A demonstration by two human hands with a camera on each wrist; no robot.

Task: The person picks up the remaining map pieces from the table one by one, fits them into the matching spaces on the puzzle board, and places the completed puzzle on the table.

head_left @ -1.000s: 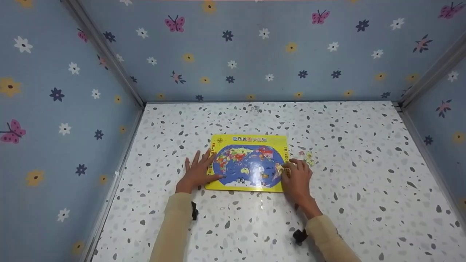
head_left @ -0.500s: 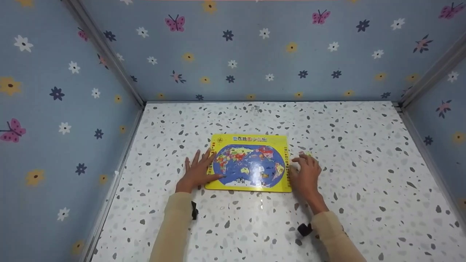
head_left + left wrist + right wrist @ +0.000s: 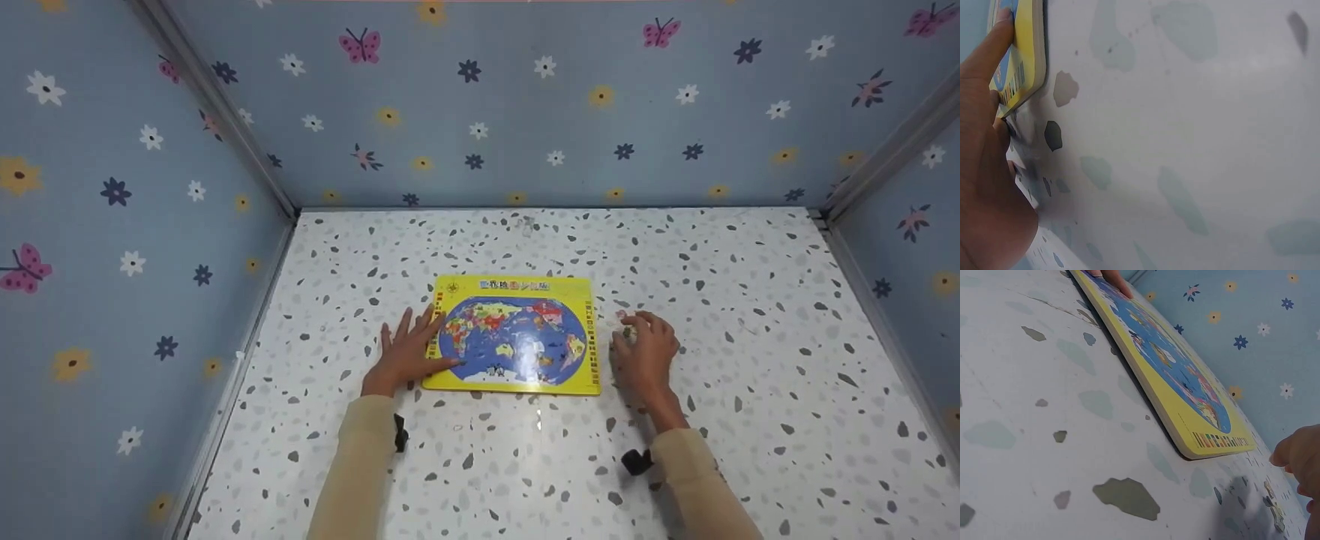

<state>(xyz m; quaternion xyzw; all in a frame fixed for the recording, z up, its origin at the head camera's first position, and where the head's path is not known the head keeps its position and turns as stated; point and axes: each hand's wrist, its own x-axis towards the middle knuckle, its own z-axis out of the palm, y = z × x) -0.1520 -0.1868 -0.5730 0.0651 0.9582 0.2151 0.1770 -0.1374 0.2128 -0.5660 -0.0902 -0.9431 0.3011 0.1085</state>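
Note:
A yellow-framed world map puzzle board (image 3: 517,382) lies flat on the table, its blue oval map filled with coloured continents. My left hand (image 3: 405,356) rests spread on the board's left edge, thumb over the map; the left wrist view shows the thumb on the board's surface too. Off the board's right side, my right hand (image 3: 646,352) is over small loose puzzle pieces (image 3: 1276,514), thumb and forefinger bent and apart. A greenish piece (image 3: 630,331) shows between those two fingertips, and a pinkish piece (image 3: 621,315) lies just beyond them.
The white speckled table (image 3: 750,360) stretches around the board. Blue flowered panels (image 3: 525,105) rise at the back and both sides. Each forearm wears a small black camera, such as the one at the right wrist (image 3: 636,462).
My right hand has come off the board's right edge and moved right, over the loose pieces. The left hand and the board have stayed put.

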